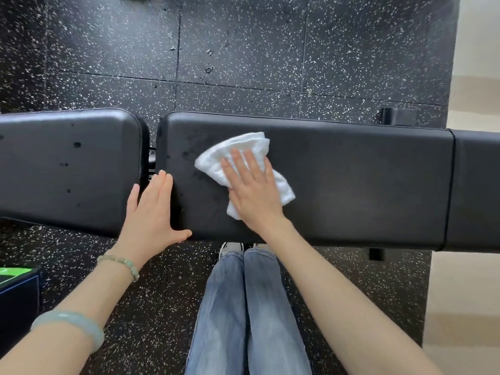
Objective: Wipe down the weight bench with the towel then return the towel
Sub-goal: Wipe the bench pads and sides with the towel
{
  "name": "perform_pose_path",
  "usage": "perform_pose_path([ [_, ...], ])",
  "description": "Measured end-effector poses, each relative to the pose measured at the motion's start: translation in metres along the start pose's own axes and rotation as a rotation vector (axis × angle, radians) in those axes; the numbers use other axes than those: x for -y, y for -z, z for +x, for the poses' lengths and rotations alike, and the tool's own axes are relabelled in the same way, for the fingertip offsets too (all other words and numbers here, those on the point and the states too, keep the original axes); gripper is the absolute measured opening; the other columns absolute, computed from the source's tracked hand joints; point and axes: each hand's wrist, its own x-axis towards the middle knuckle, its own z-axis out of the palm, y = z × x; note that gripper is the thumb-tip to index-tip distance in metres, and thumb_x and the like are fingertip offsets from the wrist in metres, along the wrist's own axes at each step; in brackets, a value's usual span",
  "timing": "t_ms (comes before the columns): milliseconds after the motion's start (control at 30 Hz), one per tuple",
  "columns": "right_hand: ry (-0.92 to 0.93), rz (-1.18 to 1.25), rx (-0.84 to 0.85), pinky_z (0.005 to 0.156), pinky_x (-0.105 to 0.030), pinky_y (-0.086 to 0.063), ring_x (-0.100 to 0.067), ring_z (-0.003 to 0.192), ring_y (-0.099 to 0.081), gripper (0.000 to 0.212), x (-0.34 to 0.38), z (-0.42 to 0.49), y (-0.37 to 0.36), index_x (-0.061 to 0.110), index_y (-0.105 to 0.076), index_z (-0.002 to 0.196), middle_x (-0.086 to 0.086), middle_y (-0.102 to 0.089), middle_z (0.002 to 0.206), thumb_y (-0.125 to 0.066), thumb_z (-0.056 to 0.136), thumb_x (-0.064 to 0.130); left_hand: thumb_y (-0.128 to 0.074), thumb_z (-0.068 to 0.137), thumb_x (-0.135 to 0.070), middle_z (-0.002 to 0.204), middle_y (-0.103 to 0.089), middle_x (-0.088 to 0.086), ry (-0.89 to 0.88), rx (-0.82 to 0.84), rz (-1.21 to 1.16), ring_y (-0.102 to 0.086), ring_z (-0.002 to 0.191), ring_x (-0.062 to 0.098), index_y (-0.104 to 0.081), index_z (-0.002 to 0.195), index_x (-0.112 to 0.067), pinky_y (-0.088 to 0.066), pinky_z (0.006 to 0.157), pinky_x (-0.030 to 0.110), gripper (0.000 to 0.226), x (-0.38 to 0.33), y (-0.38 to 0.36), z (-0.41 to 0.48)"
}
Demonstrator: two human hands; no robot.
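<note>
Towel [244, 169] lay bunched and white on the long black pad of the bench [351, 185], toward that pad's left end and about midway between its far and near edges. The person's right hand [253, 189] was pressed flat on top of it, fingers spread and stretched out rather than curled, so the cloth was pinned under the palm and not gripped; folds of it stuck out past the fingertips and beside the wrist. The left hand [153, 209] was open too, fingers together and thumb splayed, resting at the near edge of the bench right where the gap [152, 163] divided the long pad from the shorter pad [67, 169] on the left, and it held nothing. A beaded bracelet [121, 263] circled that wrist, with a pale bangle [73, 326] farther up the forearm. Below the near edge stood the person's legs in blue jeans [243, 307], on speckled black rubber flooring [243, 50].
</note>
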Motion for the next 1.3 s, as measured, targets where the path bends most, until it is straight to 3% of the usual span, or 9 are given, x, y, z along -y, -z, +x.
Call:
perform_pose_path([
  [233, -0.288, -0.021, -0.076, 0.106, -0.056, -0.027, -0.034, 0.137, -0.031, 0.053, -0.095, -0.061, 0.004, 0.014, -0.037, 0.143, -0.014, -0.038, 0.148, -0.037, 0.092, 0.026, -0.087, 0.050, -0.054, 0.156, -0.024, 0.013, -0.007, -0.003, 0.049, -0.018, 0.144, 0.021, -0.021, 0.149, -0.002, -0.009, 0.116, 0.050, 0.130, 0.005, -0.004, 0.002],
  [400, -0.557, 0.067, -0.158, 0.107, -0.055, -0.024, -0.035, 0.138, -0.029, 0.052, -0.038, -0.049, -0.004, 0.014, -0.040, 0.144, -0.015, -0.033, 0.150, -0.037, 0.093, 0.027, -0.085, 0.057, -0.053, 0.159, -0.017, 0.010, -0.042, -0.022, 0.005, -0.010, 0.146, 0.018, -0.014, 0.151, -0.005, -0.004, 0.118, 0.046, 0.128, 0.008, -0.006, 0.001],
  [600, -0.414, 0.092, -0.158, 0.111, -0.052, -0.018, -0.032, 0.140, -0.023, 0.055, 0.079, -0.038, -0.028, 0.015, -0.034, 0.145, -0.012, -0.033, 0.151, -0.036, 0.091, 0.027, -0.079, 0.065, -0.053, 0.160, -0.007, 0.011, -0.129, -0.065, -0.022, -0.004, 0.147, 0.021, -0.006, 0.152, -0.004, 0.000, 0.117, 0.042, 0.123, 0.014, -0.008, -0.002],
  [733, -0.217, 0.029, -0.105, 0.111, -0.052, -0.017, -0.030, 0.139, -0.026, 0.056, 0.065, -0.057, -0.032, 0.017, -0.032, 0.143, -0.011, -0.037, 0.149, -0.040, 0.088, 0.024, -0.080, 0.067, -0.048, 0.159, -0.013, 0.013, -0.205, -0.089, -0.027, -0.009, 0.146, 0.026, -0.011, 0.151, -0.004, -0.002, 0.117, 0.044, 0.118, 0.026, -0.013, -0.007],
  [900, -0.548, 0.048, -0.148, 0.110, -0.056, -0.018, -0.031, 0.139, -0.025, 0.053, 0.002, -0.096, -0.022, 0.017, -0.036, 0.144, -0.010, -0.034, 0.151, -0.035, 0.092, 0.025, -0.079, 0.072, -0.044, 0.158, -0.018, 0.012, -0.263, -0.088, -0.025, -0.012, 0.146, 0.026, -0.016, 0.151, -0.005, -0.006, 0.117, 0.046, 0.109, 0.044, -0.022, -0.012],
  [1067, -0.747, 0.142, -0.167, 0.111, -0.056, -0.012, -0.035, 0.141, -0.021, 0.055, 0.039, -0.074, -0.025, 0.015, -0.033, 0.146, -0.014, -0.026, 0.154, -0.028, 0.094, 0.028, -0.078, 0.074, -0.039, 0.157, -0.022, 0.011, -0.300, -0.115, -0.062, -0.013, 0.146, 0.026, -0.020, 0.151, -0.005, -0.006, 0.118, 0.045, 0.102, 0.051, -0.024, -0.012],
  [1200, -0.537, 0.163, -0.141, 0.111, -0.056, -0.012, -0.035, 0.141, -0.024, 0.053, 0.126, -0.046, -0.038, 0.013, -0.036, 0.145, -0.014, -0.030, 0.152, -0.030, 0.094, 0.026, -0.077, 0.076, -0.036, 0.155, -0.027, 0.010, -0.326, -0.135, -0.036, -0.017, 0.145, 0.027, -0.026, 0.149, -0.005, -0.009, 0.117, 0.046, 0.094, 0.058, -0.025, -0.010],
  [1300, -0.423, 0.141, -0.056, 0.113, -0.054, -0.011, -0.031, 0.143, -0.017, 0.058, 0.179, -0.032, -0.039, 0.016, -0.029, 0.147, -0.010, -0.024, 0.155, -0.030, 0.091, 0.029, -0.076, 0.076, -0.035, 0.154, -0.030, 0.010, -0.282, -0.161, -0.082, -0.019, 0.144, 0.027, -0.029, 0.148, -0.005, -0.009, 0.116, 0.045, 0.090, 0.068, -0.025, -0.010],
])
